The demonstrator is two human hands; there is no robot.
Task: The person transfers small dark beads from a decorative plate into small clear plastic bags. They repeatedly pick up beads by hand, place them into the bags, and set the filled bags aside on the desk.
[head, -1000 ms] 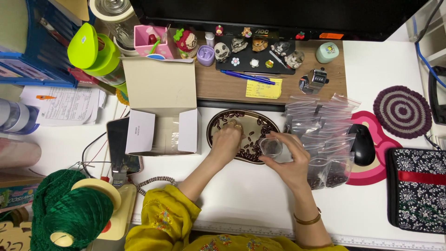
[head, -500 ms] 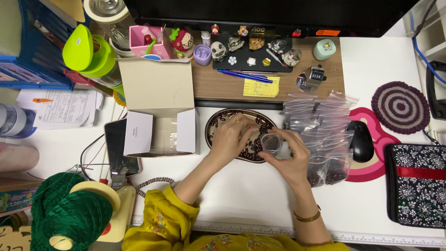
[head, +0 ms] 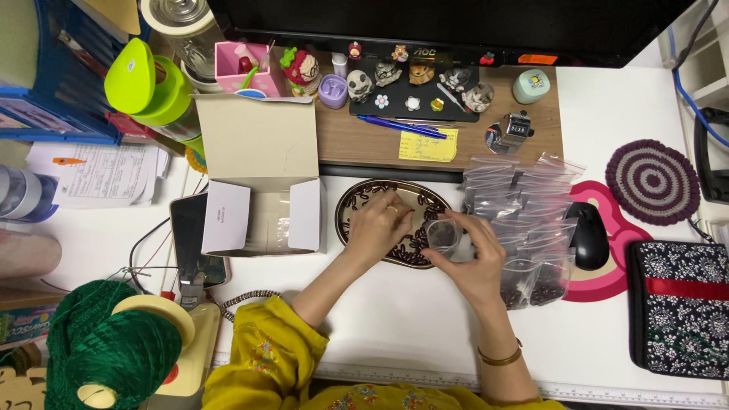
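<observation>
Now the right hand (head: 472, 254) grips a small cup (head: 442, 235); left hand (head: 380, 224) pinches beads (head: 414, 244).

White desk (head: 395, 326), wooden monitor riser (head: 357, 144) (cluttered), dark monitor (head: 456, 23) above, even indoor light

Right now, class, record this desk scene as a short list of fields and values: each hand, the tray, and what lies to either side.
Left hand: over the oval tray, fingers down among dark beads
Right hand: holds a small clear bag at the tray's right edge
Oval tray: on the white desk, dark beads scattered in it
Right of tray: pile of clear bags, some with dark beads
Left of tray: open cardboard box
</observation>
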